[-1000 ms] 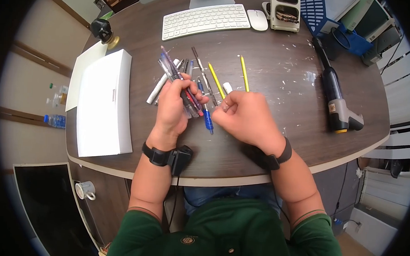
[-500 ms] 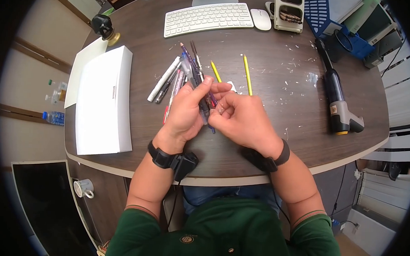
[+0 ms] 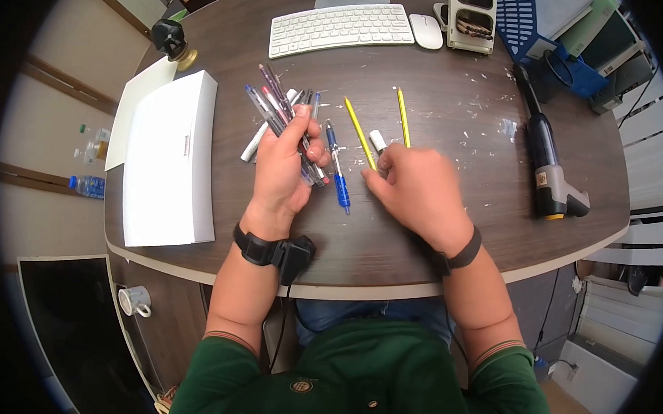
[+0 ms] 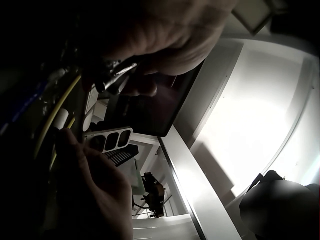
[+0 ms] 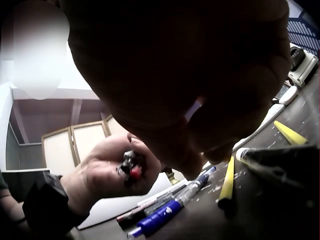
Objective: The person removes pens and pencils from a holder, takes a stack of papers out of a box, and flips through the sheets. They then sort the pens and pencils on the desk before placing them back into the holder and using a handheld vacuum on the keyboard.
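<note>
My left hand [image 3: 280, 160] grips a bundle of pens and pencils [image 3: 269, 104], their upper ends fanned out above the thumb. To its right a blue pen [image 3: 342, 189] lies on the desk, beside a yellow pencil [image 3: 357, 127]. A second yellow pencil [image 3: 403, 114] is farther right. My right hand [image 3: 425, 189] is over the lower ends of the pencils and a white-capped marker [image 3: 377, 139], with thumb and forefinger bent and slightly apart. In the right wrist view, the bundle's ends [image 5: 131, 167] show inside the left fist, and the marker's cap [image 5: 243, 154] is near the right fingers.
More pens and a white marker [image 3: 254, 143] lie behind the left hand. A white box [image 3: 169, 163] is at the left, a keyboard [image 3: 343, 31] and mouse [image 3: 426, 31] at the back. A handheld vacuum [image 3: 545, 153] lies at the right. Pale scraps dot the desk.
The left hand has moved left with its bundle after coming close to the right hand, uncovering the blue pen again. The right hand has shifted slightly right, away from the bundle.
</note>
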`<action>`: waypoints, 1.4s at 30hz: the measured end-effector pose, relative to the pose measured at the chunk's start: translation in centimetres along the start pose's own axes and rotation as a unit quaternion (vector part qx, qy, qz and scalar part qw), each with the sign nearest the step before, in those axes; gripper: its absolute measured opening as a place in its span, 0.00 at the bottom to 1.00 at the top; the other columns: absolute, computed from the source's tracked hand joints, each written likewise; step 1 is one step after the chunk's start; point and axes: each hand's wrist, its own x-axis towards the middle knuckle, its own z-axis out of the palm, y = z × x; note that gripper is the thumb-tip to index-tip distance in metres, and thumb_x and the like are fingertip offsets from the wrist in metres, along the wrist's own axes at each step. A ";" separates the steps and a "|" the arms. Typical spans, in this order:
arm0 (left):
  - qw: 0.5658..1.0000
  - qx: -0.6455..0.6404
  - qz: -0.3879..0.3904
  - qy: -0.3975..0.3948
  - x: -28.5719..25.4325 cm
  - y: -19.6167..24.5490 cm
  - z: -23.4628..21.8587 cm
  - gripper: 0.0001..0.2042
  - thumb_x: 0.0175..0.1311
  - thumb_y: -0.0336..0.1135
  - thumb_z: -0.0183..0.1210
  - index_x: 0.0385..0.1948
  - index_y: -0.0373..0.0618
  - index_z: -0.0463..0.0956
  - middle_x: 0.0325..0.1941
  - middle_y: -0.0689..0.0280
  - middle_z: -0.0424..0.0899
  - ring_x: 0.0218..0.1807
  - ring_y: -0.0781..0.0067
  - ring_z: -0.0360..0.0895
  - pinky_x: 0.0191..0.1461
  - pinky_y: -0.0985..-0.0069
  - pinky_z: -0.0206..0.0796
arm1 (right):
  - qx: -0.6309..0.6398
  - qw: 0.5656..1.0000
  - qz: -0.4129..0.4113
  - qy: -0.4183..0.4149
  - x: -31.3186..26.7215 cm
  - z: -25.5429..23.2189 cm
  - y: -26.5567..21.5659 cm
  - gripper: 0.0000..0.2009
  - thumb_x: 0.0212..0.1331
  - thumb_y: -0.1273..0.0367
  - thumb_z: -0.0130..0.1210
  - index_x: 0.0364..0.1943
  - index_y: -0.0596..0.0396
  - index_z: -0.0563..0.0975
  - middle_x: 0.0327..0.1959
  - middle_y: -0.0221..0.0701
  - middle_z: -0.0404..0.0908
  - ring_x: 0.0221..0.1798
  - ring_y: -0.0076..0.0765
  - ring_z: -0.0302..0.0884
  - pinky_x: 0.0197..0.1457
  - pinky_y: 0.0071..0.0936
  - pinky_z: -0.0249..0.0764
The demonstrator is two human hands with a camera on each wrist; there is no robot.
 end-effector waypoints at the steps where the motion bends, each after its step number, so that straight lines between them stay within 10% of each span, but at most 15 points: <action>1: 1.000 0.005 -0.006 -0.010 -0.1 0.1 0.1 0.09 0.78 0.39 0.56 0.46 0.44 0.72 0.28 0.72 0.74 0.23 0.82 0.70 0.28 0.77 0.67 | -0.027 1.000 0.006 -0.013 -0.1 0.2 -0.2 0.12 0.57 0.63 0.66 0.30 0.60 0.82 0.23 0.45 0.84 0.28 0.55 0.85 0.34 0.45 0.81; 17: 0.996 0.082 -0.011 -0.018 -0.2 -0.5 0.1 0.10 0.79 0.40 0.54 0.42 0.43 0.75 0.30 0.69 0.79 0.36 0.71 0.85 0.39 0.71 0.81 | -0.089 0.996 -0.011 -0.017 -0.3 1.6 -0.6 0.08 0.49 0.68 0.61 0.21 0.59 0.82 0.21 0.46 0.83 0.25 0.55 0.84 0.33 0.43 0.83; 23: 0.998 0.059 0.007 -0.015 0.2 -1.0 -0.5 0.10 0.80 0.38 0.52 0.42 0.41 0.74 0.37 0.62 0.83 0.45 0.65 0.85 0.50 0.67 0.81 | 0.102 0.991 0.012 0.091 0.5 0.6 -0.3 0.10 0.48 0.66 0.63 0.20 0.59 0.82 0.18 0.42 0.82 0.24 0.50 0.84 0.31 0.40 0.81; 30: 0.994 -0.029 -0.089 -0.051 -1.0 -1.2 1.6 0.14 0.81 0.36 0.48 0.58 0.36 0.68 0.50 0.50 0.84 0.60 0.50 0.81 0.63 0.57 0.78 | 0.252 0.968 0.018 -0.008 -0.1 1.0 -1.4 0.09 0.49 0.66 0.66 0.22 0.58 0.83 0.19 0.38 0.83 0.23 0.42 0.85 0.31 0.34 0.80; 38: 0.998 -0.008 0.052 0.018 0.1 0.4 -0.4 0.11 0.79 0.36 0.52 0.53 0.39 0.69 0.31 0.70 0.74 0.32 0.79 0.75 0.43 0.71 0.79 | 0.050 0.985 0.098 0.133 1.5 -1.9 2.6 0.16 0.56 0.57 0.68 0.32 0.58 0.85 0.22 0.40 0.85 0.26 0.50 0.85 0.34 0.40 0.80; 42: 0.996 -0.035 0.073 0.039 0.5 1.1 -0.9 0.10 0.79 0.36 0.53 0.52 0.40 0.69 0.30 0.71 0.72 0.29 0.82 0.69 0.39 0.75 0.75 | -0.045 0.988 0.141 0.052 1.8 -1.2 3.9 0.14 0.56 0.59 0.67 0.31 0.58 0.85 0.24 0.45 0.85 0.31 0.55 0.85 0.39 0.45 0.81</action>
